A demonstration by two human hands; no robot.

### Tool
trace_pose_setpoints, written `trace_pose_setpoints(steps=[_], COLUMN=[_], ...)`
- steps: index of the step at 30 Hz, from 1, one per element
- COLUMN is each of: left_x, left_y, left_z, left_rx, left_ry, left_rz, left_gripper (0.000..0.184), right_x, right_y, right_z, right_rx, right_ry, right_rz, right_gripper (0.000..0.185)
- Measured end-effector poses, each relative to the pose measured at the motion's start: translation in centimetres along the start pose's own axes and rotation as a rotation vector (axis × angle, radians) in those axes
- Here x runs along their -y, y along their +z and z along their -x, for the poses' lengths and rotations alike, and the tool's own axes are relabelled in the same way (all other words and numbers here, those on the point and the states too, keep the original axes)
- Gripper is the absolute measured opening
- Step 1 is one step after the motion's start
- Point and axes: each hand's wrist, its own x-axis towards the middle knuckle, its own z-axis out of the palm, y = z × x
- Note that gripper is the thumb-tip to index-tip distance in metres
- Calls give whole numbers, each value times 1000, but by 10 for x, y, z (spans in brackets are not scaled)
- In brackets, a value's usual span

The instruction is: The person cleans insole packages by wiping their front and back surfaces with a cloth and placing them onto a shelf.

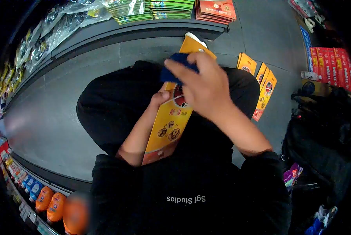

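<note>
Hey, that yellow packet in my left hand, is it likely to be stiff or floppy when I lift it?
The yellow packet is probably fairly stiff: its long edges run straight beyond where your left hand grips it. It looks thin and flat, so it's likely light and unlikely to roll.

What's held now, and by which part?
The left hand holds the yellow package by its left edge; the right hand has the dark blue cloth under its fingers.

Left fingers (pixel 160 97) hold yellow packet (pixel 165 131) — right fingers (pixel 177 69), blue cloth (pixel 168 76).
</note>
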Motion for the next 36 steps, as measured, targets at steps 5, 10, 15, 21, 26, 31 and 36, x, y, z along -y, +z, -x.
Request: trace_pose_setpoints(steps=[5,10,15,21,26,31,36], left_x=[7,4,3,-5,-17,4,1], left_y=[9,4,1,10,37,0,-2], left_z=[-1,-4,-4,6,15,6,4], left_rx=[69,81,267,230,18,326,425], left_ry=[-47,-94,-93,-202,-302,-357,-437], left_rz=[77,47,151,375,133,428,347], left_gripper=[85,91,91,89,87,85,83], right_x=[-25,-32,-86,-70,-65,-57,-54], right_y=[-7,-16,-67,-90,-72,-54,-61], right_z=[-18,-20,-48,-28,-26,-25,-26], right_rx=[-116,12,-92,-183,88,288,563], right_ry=[6,-48,98,562,135,329,385], right_rz=[137,168,5,-813,-485,-683,-617], right_gripper=[20,20,32,45,19,22,26])
